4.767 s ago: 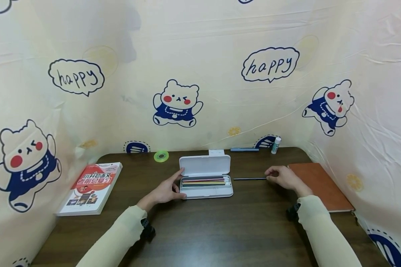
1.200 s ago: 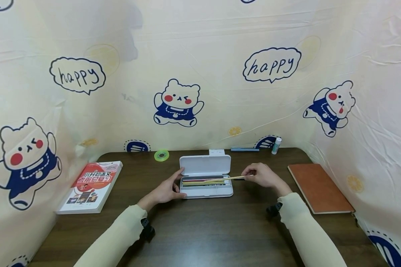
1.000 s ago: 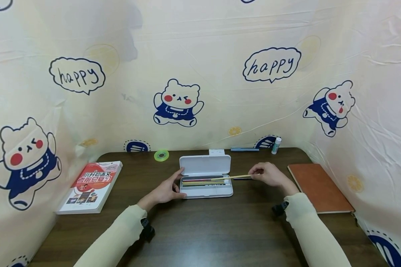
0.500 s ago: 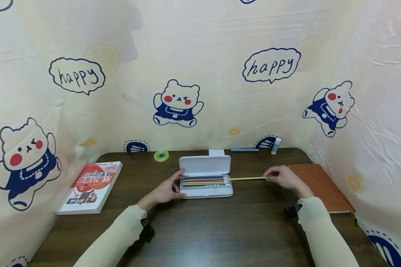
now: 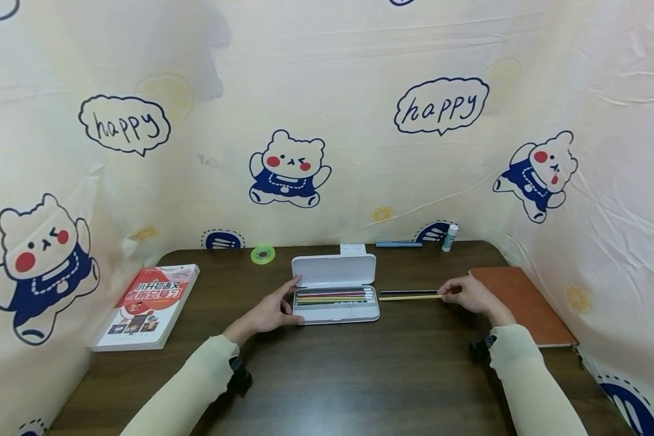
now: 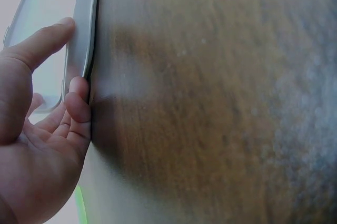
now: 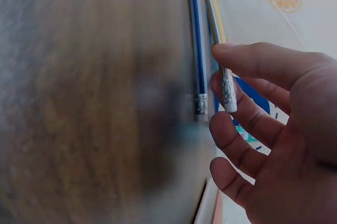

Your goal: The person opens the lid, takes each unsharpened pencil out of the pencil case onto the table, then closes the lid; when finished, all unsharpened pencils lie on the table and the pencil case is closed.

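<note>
- Right hand (image 5: 467,294): fingers pinch the yellow pencil (image 5: 409,297) at its eraser end, beside the blue pencil (image 5: 407,292).
- Left hand (image 5: 269,312): relaxed fingers rest against the open pencil case (image 5: 335,270).

red book (image 5: 148,306); tape roll (image 5: 263,255); notebook (image 5: 523,304)

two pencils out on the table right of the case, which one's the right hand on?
The yellow pencil, nearer the person; right hand pinches its eraser end. The dark blue pencil lies untouched beside it.

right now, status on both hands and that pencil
Left hand steadies open pencil case. Right hand pinches yellow pencil, beside dark pencil on table. Nothing blocking.
</note>
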`<control>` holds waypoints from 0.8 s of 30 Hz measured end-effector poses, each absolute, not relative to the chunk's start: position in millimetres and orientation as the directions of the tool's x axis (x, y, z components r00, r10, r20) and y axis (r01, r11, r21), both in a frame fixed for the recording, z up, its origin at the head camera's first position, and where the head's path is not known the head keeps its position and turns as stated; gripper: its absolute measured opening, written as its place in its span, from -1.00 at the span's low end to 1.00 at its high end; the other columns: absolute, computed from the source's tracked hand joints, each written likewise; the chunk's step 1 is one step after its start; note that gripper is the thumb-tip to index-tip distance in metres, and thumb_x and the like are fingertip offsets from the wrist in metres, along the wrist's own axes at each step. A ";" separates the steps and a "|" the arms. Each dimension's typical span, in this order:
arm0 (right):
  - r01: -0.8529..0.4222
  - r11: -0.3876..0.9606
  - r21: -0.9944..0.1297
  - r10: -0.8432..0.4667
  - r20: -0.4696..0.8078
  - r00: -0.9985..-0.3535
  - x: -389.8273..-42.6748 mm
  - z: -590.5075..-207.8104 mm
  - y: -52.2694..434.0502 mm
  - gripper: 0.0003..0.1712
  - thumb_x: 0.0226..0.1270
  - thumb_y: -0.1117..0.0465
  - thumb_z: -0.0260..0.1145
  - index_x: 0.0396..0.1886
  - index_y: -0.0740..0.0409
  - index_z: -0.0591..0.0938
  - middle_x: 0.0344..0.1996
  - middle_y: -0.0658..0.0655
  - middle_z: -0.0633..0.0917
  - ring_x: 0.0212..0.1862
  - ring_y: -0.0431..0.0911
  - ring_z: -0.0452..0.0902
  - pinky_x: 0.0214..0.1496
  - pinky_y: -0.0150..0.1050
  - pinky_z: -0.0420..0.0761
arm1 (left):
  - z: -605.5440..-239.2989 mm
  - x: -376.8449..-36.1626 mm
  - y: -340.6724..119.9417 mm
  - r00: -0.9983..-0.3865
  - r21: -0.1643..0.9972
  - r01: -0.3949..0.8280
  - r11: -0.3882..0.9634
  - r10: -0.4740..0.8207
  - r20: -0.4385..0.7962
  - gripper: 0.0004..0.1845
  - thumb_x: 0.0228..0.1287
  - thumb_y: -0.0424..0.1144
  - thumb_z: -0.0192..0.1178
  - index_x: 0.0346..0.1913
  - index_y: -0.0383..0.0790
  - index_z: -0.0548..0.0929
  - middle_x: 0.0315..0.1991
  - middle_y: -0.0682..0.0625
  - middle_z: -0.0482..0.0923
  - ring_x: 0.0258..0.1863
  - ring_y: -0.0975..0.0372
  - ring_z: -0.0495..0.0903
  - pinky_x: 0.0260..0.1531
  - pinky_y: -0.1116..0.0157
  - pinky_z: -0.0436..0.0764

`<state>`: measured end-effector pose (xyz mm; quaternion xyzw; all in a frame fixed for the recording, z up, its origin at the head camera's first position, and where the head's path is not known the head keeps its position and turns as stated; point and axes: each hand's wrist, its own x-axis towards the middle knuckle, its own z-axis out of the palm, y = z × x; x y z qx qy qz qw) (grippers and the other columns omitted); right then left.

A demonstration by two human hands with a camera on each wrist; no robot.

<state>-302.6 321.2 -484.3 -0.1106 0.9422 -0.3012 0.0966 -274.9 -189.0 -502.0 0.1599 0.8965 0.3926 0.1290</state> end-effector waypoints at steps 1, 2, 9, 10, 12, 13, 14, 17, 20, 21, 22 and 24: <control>-0.153 0.797 -0.584 -0.268 -0.115 -0.956 -303.0 -485.8 321.7 -0.88 0.35 0.29 0.33 -0.20 0.07 0.76 -0.25 0.08 0.76 -0.24 -0.06 0.51 -0.12 -0.18 0.50 | -502.4 -274.6 -188.9 -0.916 0.744 0.184 0.643 0.387 -0.107 0.08 0.15 -0.12 0.48 0.61 0.07 -0.02 0.37 -0.17 0.39 -0.31 0.27 0.53 -0.32 0.35 0.54; -0.155 0.800 -0.580 -0.268 -0.115 -0.956 -303.3 -487.2 322.2 -0.88 0.35 0.30 0.33 -0.20 0.08 0.76 -0.25 0.09 0.76 -0.25 -0.07 0.51 -0.12 -0.18 0.50 | -502.7 -274.5 -188.8 -0.916 0.743 0.185 0.643 0.387 -0.106 0.08 0.15 -0.12 0.48 0.61 0.07 -0.01 0.37 -0.17 0.39 -0.31 0.27 0.54 -0.33 0.35 0.54; -0.151 0.812 -0.563 -0.258 -0.114 -0.959 -303.8 -492.4 322.5 -0.86 0.32 0.33 0.34 -0.22 0.07 0.77 -0.24 0.10 0.76 -0.25 -0.07 0.51 -0.13 -0.17 0.51 | -503.8 -274.6 -188.6 -0.915 0.745 0.188 0.640 0.390 -0.103 0.08 0.14 -0.12 0.48 0.61 0.07 0.00 0.37 -0.16 0.39 -0.31 0.27 0.54 -0.33 0.36 0.54; -0.152 0.812 -0.563 -0.257 -0.112 -0.960 -303.9 -492.7 322.6 -0.86 0.32 0.33 0.34 -0.22 0.07 0.77 -0.24 0.10 0.76 -0.25 -0.07 0.51 -0.13 -0.17 0.51 | -503.9 -274.8 -188.6 -0.915 0.745 0.188 0.640 0.389 -0.104 0.08 0.14 -0.11 0.48 0.60 0.07 0.01 0.36 -0.16 0.39 -0.31 0.27 0.54 -0.33 0.36 0.54; -0.159 0.811 -0.563 -0.262 -0.108 -0.959 -304.0 -493.1 322.9 -0.86 0.32 0.33 0.34 -0.21 0.07 0.77 -0.23 0.10 0.77 -0.24 -0.07 0.52 -0.12 -0.17 0.51 | -504.0 -275.1 -188.8 -0.916 0.746 0.187 0.639 0.389 -0.103 0.08 0.13 -0.10 0.49 0.60 0.07 0.01 0.36 -0.16 0.39 -0.31 0.27 0.54 -0.33 0.36 0.54; -0.162 0.810 -0.563 -0.265 -0.106 -0.958 -304.0 -493.2 323.0 -0.85 0.32 0.33 0.34 -0.21 0.07 0.77 -0.22 0.10 0.77 -0.23 -0.07 0.53 -0.12 -0.17 0.52 | -504.1 -275.4 -188.9 -0.915 0.747 0.187 0.638 0.389 -0.103 0.08 0.13 -0.10 0.49 0.60 0.07 0.02 0.36 -0.16 0.39 -0.32 0.27 0.54 -0.33 0.36 0.54; -0.164 0.810 -0.564 -0.267 -0.103 -0.958 -304.0 -493.4 323.1 -0.85 0.32 0.33 0.34 -0.20 0.07 0.78 -0.21 0.11 0.77 -0.23 -0.07 0.53 -0.12 -0.17 0.52 | -504.1 -275.5 -189.0 -0.915 0.748 0.187 0.637 0.390 -0.104 0.08 0.13 -0.10 0.49 0.60 0.07 0.02 0.36 -0.16 0.39 -0.32 0.27 0.54 -0.33 0.36 0.54; -0.171 0.807 -0.565 -0.272 -0.100 -0.957 -304.0 -493.6 323.5 -0.83 0.31 0.34 0.33 -0.19 0.07 0.78 -0.20 0.12 0.77 -0.22 -0.08 0.55 -0.12 -0.18 0.53 | -504.1 -275.7 -189.1 -0.913 0.751 0.187 0.634 0.394 -0.106 0.08 0.14 -0.10 0.48 0.60 0.06 0.01 0.36 -0.17 0.39 -0.31 0.26 0.54 -0.34 0.35 0.54; -0.168 0.805 -0.570 -0.269 -0.098 -0.958 -303.8 -492.7 322.6 -0.83 0.31 0.34 0.34 -0.18 0.07 0.78 -0.20 0.11 0.77 -0.21 -0.07 0.55 -0.11 -0.16 0.53 | -504.0 -276.0 -189.3 -0.912 0.753 0.187 0.631 0.397 -0.106 0.08 0.15 -0.10 0.48 0.61 0.06 -0.01 0.37 -0.17 0.38 -0.31 0.26 0.54 -0.33 0.35 0.55; -0.167 0.804 -0.571 -0.268 -0.097 -0.959 -303.7 -491.9 321.9 -0.84 0.31 0.33 0.34 -0.18 0.07 0.78 -0.20 0.11 0.77 -0.21 -0.07 0.55 -0.10 -0.15 0.54 | -503.9 -276.1 -189.3 -0.911 0.754 0.188 0.629 0.398 -0.105 0.08 0.15 -0.10 0.48 0.61 0.05 -0.02 0.37 -0.18 0.38 -0.31 0.26 0.54 -0.33 0.34 0.55; -0.167 0.802 -0.573 -0.268 -0.097 -0.958 -303.6 -491.2 321.0 -0.84 0.32 0.32 0.34 -0.18 0.07 0.78 -0.20 0.10 0.77 -0.21 -0.07 0.55 -0.08 -0.13 0.55 | -503.9 -276.0 -189.3 -0.911 0.755 0.189 0.628 0.399 -0.104 0.09 0.15 -0.11 0.48 0.61 0.04 -0.02 0.37 -0.18 0.37 -0.31 0.26 0.55 -0.32 0.34 0.55; -0.170 0.798 -0.579 -0.274 -0.097 -0.957 -303.5 -489.1 318.7 -0.84 0.34 0.31 0.33 -0.15 0.07 0.77 -0.19 0.11 0.77 -0.19 -0.07 0.55 -0.06 -0.11 0.56 | -503.7 -276.4 -189.4 -0.911 0.757 0.191 0.625 0.399 -0.101 0.09 0.15 -0.11 0.48 0.61 0.03 -0.02 0.38 -0.18 0.37 -0.31 0.26 0.55 -0.32 0.34 0.55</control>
